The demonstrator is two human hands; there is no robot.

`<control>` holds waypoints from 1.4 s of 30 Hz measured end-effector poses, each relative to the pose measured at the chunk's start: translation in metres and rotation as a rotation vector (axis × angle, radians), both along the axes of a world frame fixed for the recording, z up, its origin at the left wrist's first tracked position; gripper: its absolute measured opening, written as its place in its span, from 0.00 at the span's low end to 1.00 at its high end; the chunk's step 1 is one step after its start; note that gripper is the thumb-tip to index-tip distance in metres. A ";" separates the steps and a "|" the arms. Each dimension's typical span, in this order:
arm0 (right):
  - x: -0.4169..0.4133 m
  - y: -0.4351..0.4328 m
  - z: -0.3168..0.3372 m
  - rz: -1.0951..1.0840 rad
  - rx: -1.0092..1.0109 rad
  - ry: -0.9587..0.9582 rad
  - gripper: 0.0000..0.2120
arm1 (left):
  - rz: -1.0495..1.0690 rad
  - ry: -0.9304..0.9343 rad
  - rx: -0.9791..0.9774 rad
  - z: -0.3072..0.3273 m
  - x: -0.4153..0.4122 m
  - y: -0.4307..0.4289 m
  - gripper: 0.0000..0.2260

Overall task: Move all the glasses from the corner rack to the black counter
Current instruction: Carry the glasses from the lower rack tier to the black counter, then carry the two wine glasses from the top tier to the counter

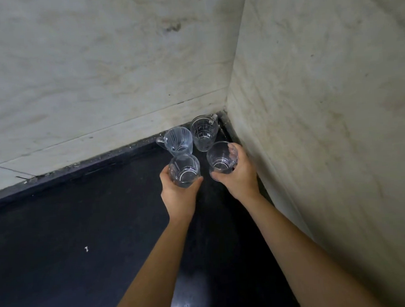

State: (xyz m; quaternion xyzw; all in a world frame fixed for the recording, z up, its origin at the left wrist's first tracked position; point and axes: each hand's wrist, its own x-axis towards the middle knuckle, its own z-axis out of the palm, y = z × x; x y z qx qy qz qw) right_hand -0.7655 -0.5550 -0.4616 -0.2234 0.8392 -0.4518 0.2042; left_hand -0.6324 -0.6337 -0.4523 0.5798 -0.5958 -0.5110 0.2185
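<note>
Several clear glasses are gathered in the far corner of the black counter (82,220). My left hand (179,192) is wrapped around a plain tumbler (184,170). My right hand (238,175) grips a second plain tumbler (220,158) close to the right wall. Behind them stand a handled glass mug with white curved stripes (178,140) and a handled mug with a grid pattern (204,132), tight in the corner. Whether the two held tumblers touch the counter cannot be told. No rack is in view.
Pale stained marble walls (97,76) meet at the corner and close in the counter at the back and the right (325,122). A small white speck (86,249) lies on the counter to the left. The dark surface stretches left and toward me.
</note>
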 end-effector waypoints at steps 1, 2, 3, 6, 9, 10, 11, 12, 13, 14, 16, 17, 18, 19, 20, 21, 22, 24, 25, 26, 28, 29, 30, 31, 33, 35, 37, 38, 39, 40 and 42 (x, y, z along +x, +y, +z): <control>0.000 -0.002 -0.001 -0.005 0.001 0.007 0.41 | 0.007 0.007 0.006 -0.002 -0.001 -0.001 0.33; -0.001 -0.004 -0.002 -0.011 -0.001 0.013 0.42 | 0.011 0.012 0.008 -0.004 -0.003 -0.002 0.33; -0.001 -0.006 -0.004 -0.018 -0.004 0.015 0.42 | 0.010 0.019 0.009 -0.006 -0.004 -0.002 0.33; -0.001 -0.010 -0.007 -0.043 -0.008 0.015 0.43 | -0.001 0.063 0.017 -0.009 -0.008 0.000 0.33; 0.002 -0.014 -0.010 -0.062 -0.009 0.019 0.44 | -0.014 0.144 0.047 -0.010 -0.011 0.004 0.31; 0.003 -0.015 -0.010 -0.066 -0.006 0.021 0.44 | -0.018 0.174 0.053 -0.011 -0.012 0.005 0.31; 0.005 -0.016 -0.010 -0.068 0.000 0.024 0.45 | -0.019 0.202 0.061 -0.012 -0.012 0.005 0.30; 0.006 -0.016 -0.010 -0.066 0.004 0.028 0.45 | -0.019 0.226 0.066 -0.012 -0.013 0.005 0.29; 0.006 -0.016 -0.010 -0.059 0.006 0.030 0.46 | -0.019 0.243 0.069 -0.012 -0.013 0.006 0.29; 0.007 -0.016 -0.010 -0.046 0.012 0.029 0.47 | -0.021 0.254 0.069 -0.012 -0.014 0.006 0.28; 0.007 -0.015 -0.010 -0.013 0.037 0.028 0.47 | -0.032 0.258 0.062 -0.012 -0.016 0.006 0.28; 0.007 -0.014 -0.010 -0.001 0.052 0.026 0.47 | -0.043 0.257 0.056 -0.011 -0.016 0.006 0.28; 0.006 -0.014 -0.011 0.007 0.070 0.020 0.47 | -0.058 0.252 0.051 -0.011 -0.016 0.006 0.29; 0.005 -0.013 -0.011 0.017 0.090 0.011 0.48 | -0.078 0.244 0.049 -0.011 -0.016 0.005 0.29; 0.004 -0.012 -0.010 0.032 0.113 0.000 0.49 | -0.107 0.235 0.051 -0.009 -0.015 0.004 0.30; 0.003 -0.010 -0.008 0.054 0.134 -0.012 0.51 | -0.135 0.224 0.062 -0.007 -0.014 0.004 0.30; 0.002 -0.008 -0.004 0.084 0.163 -0.028 0.52 | -0.164 0.213 0.083 -0.002 -0.012 0.003 0.31; 0.001 -0.002 0.009 0.143 0.230 -0.053 0.54 | -0.201 0.182 0.153 0.010 -0.004 0.003 0.32; 0.002 0.002 0.015 0.158 0.262 -0.048 0.54 | -0.211 0.157 0.176 0.016 0.001 0.002 0.32; 0.005 0.007 0.024 0.151 0.284 -0.038 0.54 | -0.216 0.129 0.177 0.022 0.009 0.001 0.32; 0.016 0.014 0.046 0.038 0.284 -0.026 0.50 | -0.222 0.060 0.139 0.039 0.031 -0.001 0.32; 0.024 0.015 0.058 -0.044 0.268 -0.015 0.45 | -0.223 0.024 0.101 0.049 0.044 -0.003 0.33; 0.032 0.016 0.069 -0.112 0.254 0.011 0.40 | -0.221 -0.012 0.053 0.061 0.057 -0.006 0.35; 0.040 0.014 0.083 -0.141 0.227 0.068 0.36 | -0.204 -0.053 -0.015 0.073 0.072 -0.009 0.36; 0.057 0.003 0.108 -0.058 0.108 0.234 0.31 | -0.143 -0.178 -0.194 0.100 0.108 -0.017 0.35; 0.073 -0.023 0.130 0.119 -0.002 0.410 0.31 | -0.074 -0.317 -0.396 0.128 0.147 -0.024 0.33; 0.096 -0.056 0.153 0.305 -0.068 0.544 0.32 | 0.019 -0.447 -0.573 0.157 0.192 -0.026 0.31; 0.118 -0.074 0.166 0.415 -0.114 0.584 0.32 | 0.091 -0.511 -0.638 0.171 0.224 -0.022 0.30; 0.144 -0.088 0.177 0.517 -0.162 0.610 0.32 | 0.158 -0.571 -0.691 0.184 0.255 -0.015 0.29; 0.168 -0.099 0.187 0.596 -0.206 0.629 0.32 | 0.210 -0.614 -0.729 0.196 0.283 -0.006 0.28; 0.233 -0.107 0.206 0.771 -0.302 0.638 0.32 | 0.337 -0.699 -0.753 0.218 0.347 0.025 0.28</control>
